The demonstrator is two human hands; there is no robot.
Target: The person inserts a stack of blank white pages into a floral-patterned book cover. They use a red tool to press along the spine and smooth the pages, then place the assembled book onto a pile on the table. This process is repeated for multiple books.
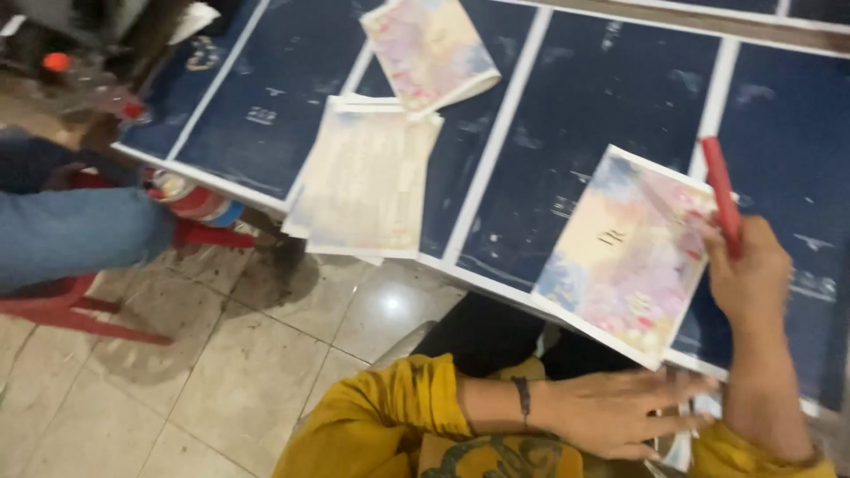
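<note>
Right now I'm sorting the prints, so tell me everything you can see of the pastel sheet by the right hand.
The pastel sheet looks like paper, rectangular, with a white border and blotchy pink, yellow and blue colouring and a small dark mark near its middle. It lies flat but turned at an angle on the dark blue table, its lower corner overhanging the edge. The right hand, holding a red stick, touches its right edge.

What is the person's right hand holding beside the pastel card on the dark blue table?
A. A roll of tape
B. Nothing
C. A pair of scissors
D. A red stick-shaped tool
D: the right hand grips a red stick-shaped tool at the right edge of the pastel card.
</note>
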